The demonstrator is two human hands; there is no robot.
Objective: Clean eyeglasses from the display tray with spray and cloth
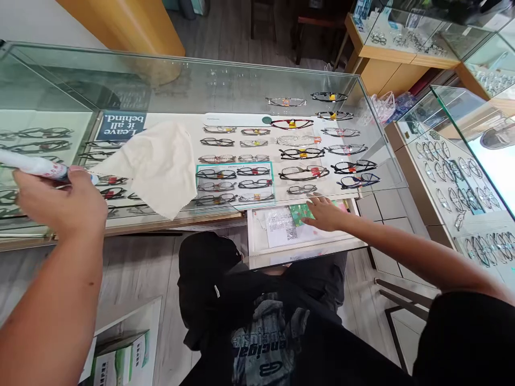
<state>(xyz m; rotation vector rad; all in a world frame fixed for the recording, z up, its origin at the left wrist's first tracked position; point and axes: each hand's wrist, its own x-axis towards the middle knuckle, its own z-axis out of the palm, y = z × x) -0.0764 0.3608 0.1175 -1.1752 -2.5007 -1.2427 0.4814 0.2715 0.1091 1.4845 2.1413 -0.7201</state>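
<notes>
My left hand is closed around a white marker-like tube with red print and a dark blue section, held above the glass counter at the left. A cream cloth with zigzag edges lies spread on the glass top, one corner close to the tube's tip. My right hand reaches into the pulled-out drawer, fingers stretched and apart, over or touching a green printed card. Beside it in the drawer is a white paper with a QR code.
The glass display case holds rows of eyeglasses and a blue sign. Another eyeglasses case stands at the right. An open box with green-and-white cartons is on the floor at lower left. A wooden column rises beyond the counter.
</notes>
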